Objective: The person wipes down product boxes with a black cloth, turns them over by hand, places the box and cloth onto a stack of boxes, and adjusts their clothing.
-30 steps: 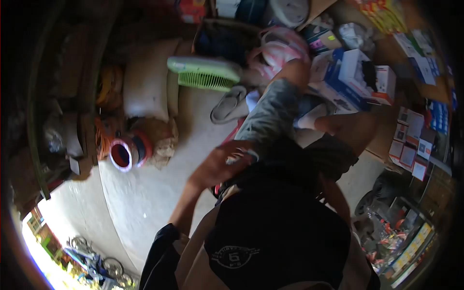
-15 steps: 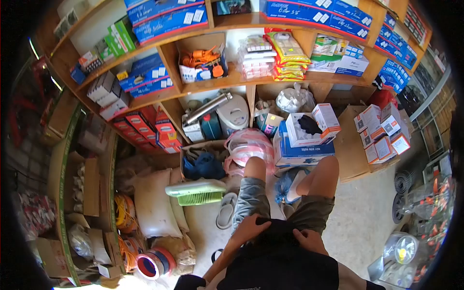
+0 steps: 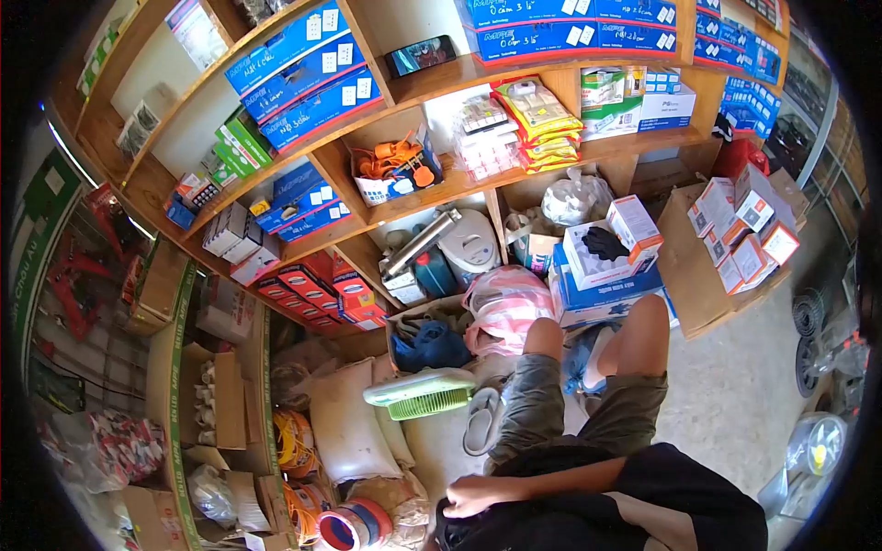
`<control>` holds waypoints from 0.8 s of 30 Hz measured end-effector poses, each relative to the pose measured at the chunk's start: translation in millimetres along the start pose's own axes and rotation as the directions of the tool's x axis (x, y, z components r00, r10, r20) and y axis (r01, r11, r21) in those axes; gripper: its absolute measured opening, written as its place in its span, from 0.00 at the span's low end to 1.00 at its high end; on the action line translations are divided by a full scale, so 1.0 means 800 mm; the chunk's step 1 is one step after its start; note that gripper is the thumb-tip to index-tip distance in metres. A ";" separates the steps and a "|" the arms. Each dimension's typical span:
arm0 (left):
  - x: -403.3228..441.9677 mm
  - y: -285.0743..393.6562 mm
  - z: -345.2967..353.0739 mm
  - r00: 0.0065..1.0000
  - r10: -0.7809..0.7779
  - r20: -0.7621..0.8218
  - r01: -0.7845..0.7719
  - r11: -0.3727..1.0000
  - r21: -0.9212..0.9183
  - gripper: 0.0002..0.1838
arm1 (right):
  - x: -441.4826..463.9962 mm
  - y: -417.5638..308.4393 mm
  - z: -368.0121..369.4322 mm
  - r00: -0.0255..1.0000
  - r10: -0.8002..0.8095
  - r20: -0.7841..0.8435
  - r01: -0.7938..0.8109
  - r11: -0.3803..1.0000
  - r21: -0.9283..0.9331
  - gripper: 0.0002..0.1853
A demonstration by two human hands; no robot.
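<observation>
My right arm reaches across my body. My right hand (image 3: 473, 496) is closed in a loose fist on the left side of my black shirt (image 3: 588, 500), and anything inside its fingers is hidden. My left hand does not show; the shirt and the frame's lower edge cover that side. Nearby on the floor are a grey sandal (image 3: 481, 421), a green and white fan-like object (image 3: 423, 393) and rolls of tape (image 3: 354, 525).
Wooden shelves (image 3: 404, 207) ahead hold blue boxes (image 3: 308, 87), yellow-red packets (image 3: 539, 119) and a phone (image 3: 421, 57). Before my knees stand a pink striped bag (image 3: 507, 308) and an open white box (image 3: 597, 253). A white sack (image 3: 344, 422) leans at left; small boxes (image 3: 744, 230) sit on cardboard at right.
Both hands rested on my lap before. My right hand has swung across to my left side, and my left hand has left view. The camera view has turned left and tilted.
</observation>
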State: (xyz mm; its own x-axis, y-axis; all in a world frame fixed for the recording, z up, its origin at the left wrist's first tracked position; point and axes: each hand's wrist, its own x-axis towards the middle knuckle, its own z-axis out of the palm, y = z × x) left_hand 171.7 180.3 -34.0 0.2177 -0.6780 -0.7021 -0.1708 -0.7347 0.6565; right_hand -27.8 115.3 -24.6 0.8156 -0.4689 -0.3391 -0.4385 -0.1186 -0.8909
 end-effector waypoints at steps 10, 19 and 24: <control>0.018 -0.026 0.019 0.998 -0.063 -0.020 0.061 0.996 -0.069 0.22 | 0.101 0.078 0.108 0.874 0.020 0.485 0.041 0.993 -0.114 0.18; 0.033 -0.034 0.027 1.000 -0.022 0.007 0.022 0.999 -0.040 0.20 | -0.117 0.096 -0.068 0.873 -0.130 -0.471 0.140 0.990 -0.014 0.14; 0.060 -0.055 0.015 0.985 0.145 0.094 -0.147 0.989 0.018 0.19 | -0.288 0.077 -0.083 0.283 0.036 -0.958 -0.485 0.867 -0.110 0.14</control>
State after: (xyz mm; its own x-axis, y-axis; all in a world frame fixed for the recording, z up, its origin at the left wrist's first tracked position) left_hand 178.1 179.4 -100.1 0.0997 -0.7762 -0.6226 -0.2177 -0.6275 0.7475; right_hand -267.5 158.1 18.4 -0.1467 -0.9759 0.1613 -0.8178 0.0279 -0.5748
